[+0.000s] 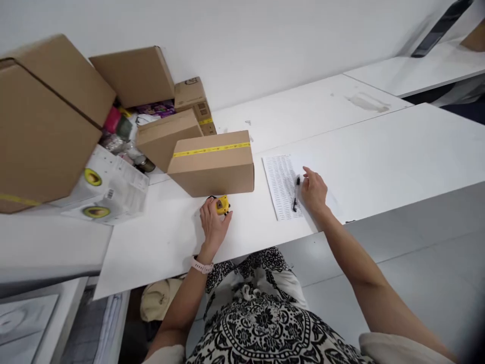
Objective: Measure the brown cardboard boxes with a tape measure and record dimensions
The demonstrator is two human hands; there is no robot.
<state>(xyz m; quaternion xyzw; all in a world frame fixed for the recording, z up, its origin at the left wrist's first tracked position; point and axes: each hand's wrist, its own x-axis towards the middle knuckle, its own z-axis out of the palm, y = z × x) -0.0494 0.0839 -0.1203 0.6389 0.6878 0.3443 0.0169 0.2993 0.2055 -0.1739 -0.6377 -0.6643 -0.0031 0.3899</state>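
White table (364,167) — tape measure (223,205) — printed sheet (280,189), illegible.

Paper (282,187) lettered too small for us to read, our left hand (213,222) hiding part of the tape measure (224,204), big box (45,131) cut off at left

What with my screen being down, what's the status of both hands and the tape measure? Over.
Left hand around tape measure. Right hand over paper, beside pen. Taped box close behind tape measure.
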